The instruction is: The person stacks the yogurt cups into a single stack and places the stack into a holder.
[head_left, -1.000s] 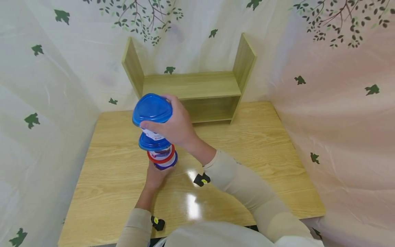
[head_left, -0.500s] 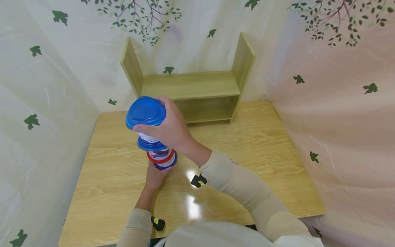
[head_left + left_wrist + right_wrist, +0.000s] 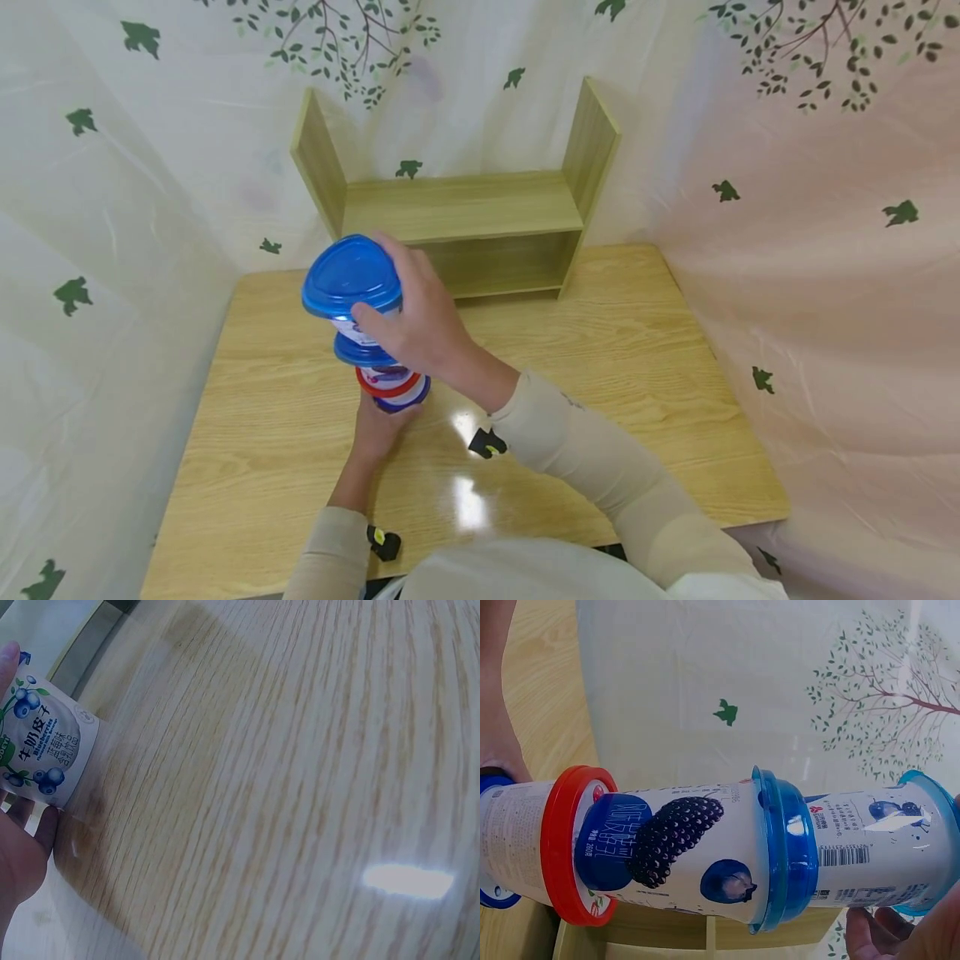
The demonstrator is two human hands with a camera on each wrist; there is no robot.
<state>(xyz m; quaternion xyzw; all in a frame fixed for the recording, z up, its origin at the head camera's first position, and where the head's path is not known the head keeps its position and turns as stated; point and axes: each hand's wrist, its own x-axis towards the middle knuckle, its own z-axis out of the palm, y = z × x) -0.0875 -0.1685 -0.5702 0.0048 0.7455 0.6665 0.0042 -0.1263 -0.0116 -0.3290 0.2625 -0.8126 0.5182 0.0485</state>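
Observation:
Several yogurt cups stand in one stack at the left middle of the table. My right hand (image 3: 420, 312) grips the top cup (image 3: 885, 844), thumb in front, under its blue lid (image 3: 352, 275). Beneath that is a cup printed with a blackberry (image 3: 679, 832), topped by another blue lid (image 3: 787, 851). A red-lidded cup (image 3: 517, 832) comes lower, resting over a dark blue lid (image 3: 405, 402). Down at the table my left hand (image 3: 377, 429) holds the bottom cup (image 3: 49, 742), which has blueberries on its label. The far side of that hand is hidden.
A two-level wooden shelf (image 3: 465, 204) stands at the back of the wooden table (image 3: 585, 350), just behind the stack. Printed sheets (image 3: 810, 275) enclose the table at the back and sides.
My right hand and the top cup have shifted left and slightly toward me. The right thumb has slid back to the right along the cup. My left hand stays in place.

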